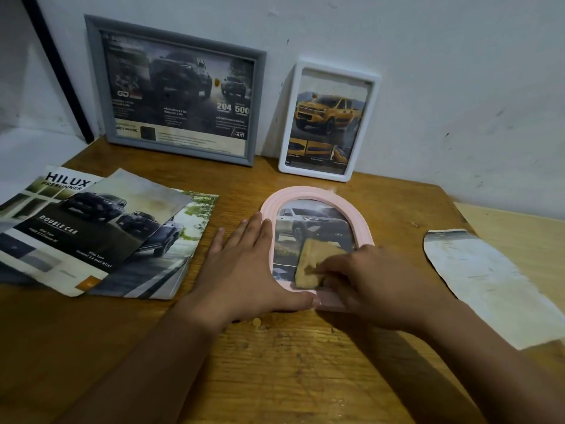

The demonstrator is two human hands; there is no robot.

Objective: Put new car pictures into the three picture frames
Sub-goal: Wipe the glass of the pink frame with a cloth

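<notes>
Head view looks down on a pink arched frame (318, 237) lying flat on the wooden table (275, 362), a car picture (308, 224) inside it. Left hand (244, 267) lies flat with fingers spread, pressing the frame's left edge. Right hand (373, 286) pinches a tan cloth (315, 264) against the glass, hiding the frame's lower right corner. Behind, a grey frame (177, 93) and a white frame (328, 120) lean on the wall. Brochures (101, 234) lie to the left, an arch-cut paper (489, 280) to the right; its print is unreadable.
</notes>
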